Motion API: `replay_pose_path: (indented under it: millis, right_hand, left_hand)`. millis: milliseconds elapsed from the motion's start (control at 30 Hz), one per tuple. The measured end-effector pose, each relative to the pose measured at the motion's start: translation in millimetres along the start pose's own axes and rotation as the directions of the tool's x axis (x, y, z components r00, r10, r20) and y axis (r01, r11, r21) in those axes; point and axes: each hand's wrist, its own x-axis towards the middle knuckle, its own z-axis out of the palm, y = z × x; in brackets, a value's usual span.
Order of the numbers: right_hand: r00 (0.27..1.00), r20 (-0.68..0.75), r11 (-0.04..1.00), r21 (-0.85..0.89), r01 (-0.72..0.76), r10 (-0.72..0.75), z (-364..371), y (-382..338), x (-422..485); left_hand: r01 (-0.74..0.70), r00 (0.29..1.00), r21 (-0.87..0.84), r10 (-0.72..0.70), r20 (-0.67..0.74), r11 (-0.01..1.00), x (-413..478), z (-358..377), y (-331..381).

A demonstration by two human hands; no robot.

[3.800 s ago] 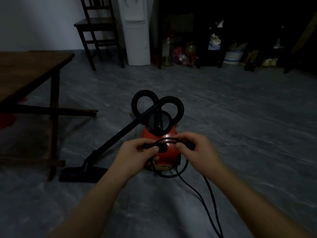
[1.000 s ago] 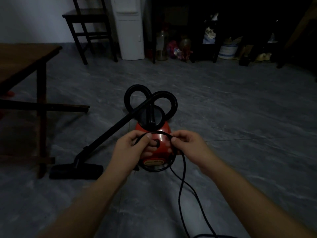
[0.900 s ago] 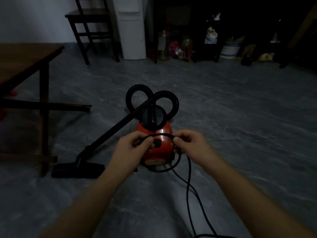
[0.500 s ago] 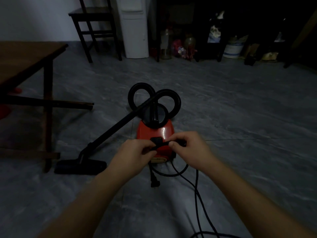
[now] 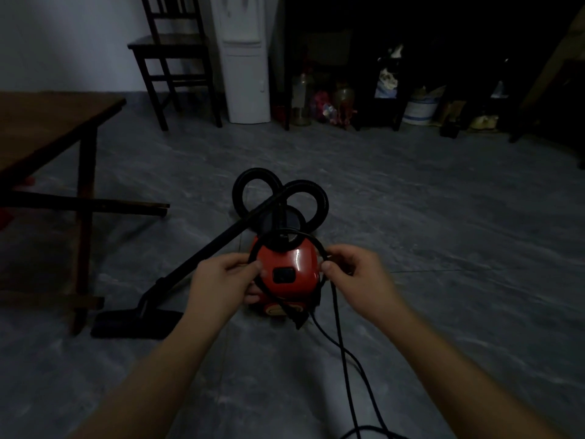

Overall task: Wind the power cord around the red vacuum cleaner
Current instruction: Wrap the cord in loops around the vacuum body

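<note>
A dim room with a grey marbled floor [image 5: 427,248]. Nearest the camera, a black cord [image 5: 343,353] trails over the floor from the bottom edge up to the hands. The left hand [image 5: 221,286] and right hand [image 5: 357,280] each pinch one side of a loop of the cord between thumb and fingers. They hold the loop up in front of the red vacuum [image 5: 291,264], which stands on the floor just beyond them. A blurred end of cord hangs in front of the vacuum's base.

Behind the vacuum, its black hose [image 5: 316,198] curls in two rings. A wand [image 5: 205,248] slants left and down to a nozzle [image 5: 136,323] lying flat on the floor. A wooden desk [image 5: 47,122] stands at left.

Against the far wall stand a dark chair [image 5: 171,49] and, beside it, a tall white unit [image 5: 247,74]. Under dark shelves at the back stand glass jars [image 5: 300,99] and a white bucket [image 5: 419,112]. The room is too dark to show what they contain.
</note>
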Motion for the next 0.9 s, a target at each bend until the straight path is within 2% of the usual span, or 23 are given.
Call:
replay_pose_path:
  millis: [167, 300, 533, 800, 900]
  right_hand:
    - [1.0, 0.01, 1.0, 0.019, -0.01, 0.01, 0.9, 1.6, 1.7]
    - [1.0, 0.027, 1.0, 0.017, 0.004, -0.004, 0.8, 1.4, 1.6]
    - [0.995, 0.091, 0.997, -0.074, 0.037, -0.03, 4.2, 1.9, 2.0]
    - [1.0, 0.022, 0.997, -0.07, 0.018, -0.017, 3.8, 2.6, 5.0]
    - [1.0, 0.023, 0.996, -0.086, 0.0, 0.002, 3.6, 7.2, 6.0]
  left_hand:
    - [0.028, 0.997, 0.017, -0.029, 0.076, 0.999, -4.6, -2.0, 3.1]
    - [0.03, 0.973, 0.168, -0.067, 0.221, 0.985, -4.4, -7.1, 2.0]
    - [-0.077, 0.967, 0.317, -0.006, 0.253, 0.945, -1.6, -17.9, -4.9]
    - [-0.066, 0.985, 0.146, 0.041, 0.168, 0.987, -0.8, -10.5, -1.9]
    - [-0.027, 0.996, -0.003, 0.027, 0.083, 1.0, 1.8, -6.6, -2.6]
